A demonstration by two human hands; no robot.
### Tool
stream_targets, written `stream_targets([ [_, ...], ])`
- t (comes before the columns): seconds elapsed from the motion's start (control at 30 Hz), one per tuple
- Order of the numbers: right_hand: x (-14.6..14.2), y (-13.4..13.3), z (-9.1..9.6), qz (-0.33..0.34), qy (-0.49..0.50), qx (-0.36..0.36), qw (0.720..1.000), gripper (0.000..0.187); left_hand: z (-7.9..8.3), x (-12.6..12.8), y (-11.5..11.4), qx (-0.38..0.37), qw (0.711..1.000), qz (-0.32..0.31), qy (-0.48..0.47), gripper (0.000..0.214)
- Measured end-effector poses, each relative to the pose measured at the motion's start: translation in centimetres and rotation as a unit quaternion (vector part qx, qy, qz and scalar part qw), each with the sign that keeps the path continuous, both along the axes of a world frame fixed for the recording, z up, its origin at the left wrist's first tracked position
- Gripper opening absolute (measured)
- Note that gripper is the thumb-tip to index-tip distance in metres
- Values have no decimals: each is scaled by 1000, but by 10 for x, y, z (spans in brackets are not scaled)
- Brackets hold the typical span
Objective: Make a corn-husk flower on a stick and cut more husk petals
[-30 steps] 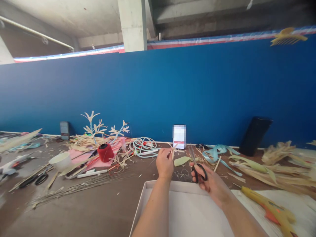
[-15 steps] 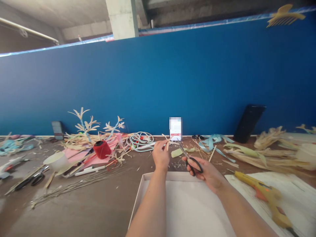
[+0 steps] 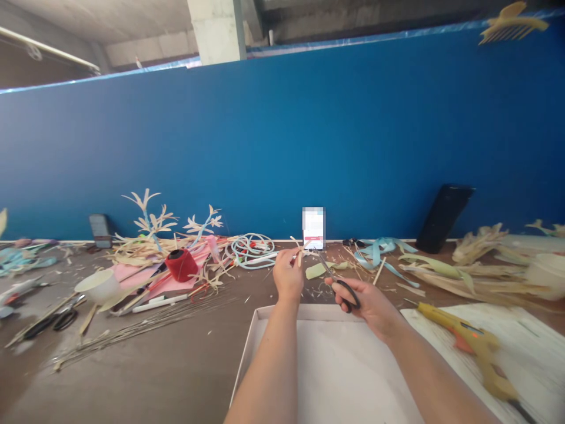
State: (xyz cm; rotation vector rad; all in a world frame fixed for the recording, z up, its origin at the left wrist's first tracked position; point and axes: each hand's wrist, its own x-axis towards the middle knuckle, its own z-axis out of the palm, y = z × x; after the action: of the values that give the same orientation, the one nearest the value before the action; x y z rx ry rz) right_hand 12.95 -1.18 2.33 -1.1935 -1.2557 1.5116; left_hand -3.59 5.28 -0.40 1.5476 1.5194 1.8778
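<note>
My left hand [image 3: 289, 274] is closed on a small flower of pale, narrow strips [image 3: 302, 246], whose petals splay out past my fingertips. My right hand [image 3: 364, 303] has its fingers in the black handles of a pair of scissors [image 3: 348, 294]. The blades point up and left, with their tips close to the flower; I cannot tell whether they touch it. Both hands are above the far edge of a white shallow box lid [image 3: 344, 365]. Behind the flower, a phone with a lit, blurred screen [image 3: 313, 228] leans on the blue panel.
A yellow glue gun [image 3: 468, 338] lies on paper at the right, near dry husks [image 3: 463, 277] and blue ribbon [image 3: 375, 253]. On the left are a red thread spool [image 3: 181, 265], a white cup [image 3: 99, 287], thin wires [image 3: 132, 335], more scissors [image 3: 64, 318] and strip flowers on stems [image 3: 152, 221].
The scissors have turned slightly, and their handles look closer together. My left hand keeps its hold on the flower. The whole view has shifted a little.
</note>
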Motion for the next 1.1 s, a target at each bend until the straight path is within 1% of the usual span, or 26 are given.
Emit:
stream_targets([
  [0.23,-2,-2,3,-8,-8,16,1000,48,1,0,-2,0,1000,7,12,17],
  [0.37,-1,-2,1,-14,-1,9,1000,46,2,-1,-1,1,1000,15,11,17],
  [0.47,0,-1,-2,-5,13,3,1000,46,2,-1,0,3,1000,19,9,17],
  [0.6,3,0,-4,18,14,3,1000,46,1,-1,0,18,1000,7,-1,19],
  [0.73,4,-2,-2,32,22,9,999,46,-2,-1,1,-7,999,-20,-33,23],
  [0.83,3,-5,2,36,27,12,999,45,-2,0,0,-16,999,-31,-36,23],
  [0.97,0,-7,4,21,34,11,999,45,0,1,0,-11,999,-17,-44,21],
  [1.1,0,-6,2,4,40,15,999,46,-1,3,0,-37,998,-4,-51,21],
])
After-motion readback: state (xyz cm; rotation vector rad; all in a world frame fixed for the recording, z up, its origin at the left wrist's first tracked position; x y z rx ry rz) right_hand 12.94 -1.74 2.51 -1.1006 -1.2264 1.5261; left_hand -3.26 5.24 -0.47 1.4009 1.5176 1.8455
